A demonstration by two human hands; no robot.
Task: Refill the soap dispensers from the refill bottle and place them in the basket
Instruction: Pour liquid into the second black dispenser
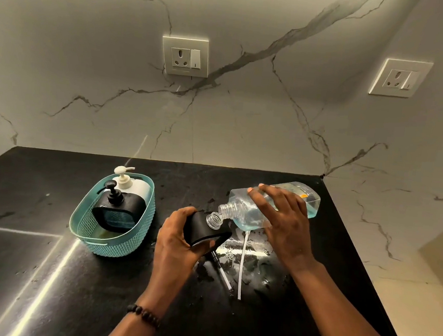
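Note:
My right hand (281, 221) grips a clear refill bottle (305, 201) with pale blue liquid, tipped on its side, its threaded mouth against the neck of a black dispenser (205, 229). My left hand (176, 234) holds that black dispenser tilted, its pump off. A teal basket (88, 233) at the left holds a black dispenser (117, 208) and a white dispenser (136, 186), both with pumps on. Two pump tubes lie on the counter below my hands, a white tube (242, 265) and a dark-ended tube (221, 271).
Everything sits on a black stone counter (34, 272), wet with spilled drops around the tubes. A marble wall with two sockets (185, 56) rises behind. The counter's right edge drops off near the refill bottle.

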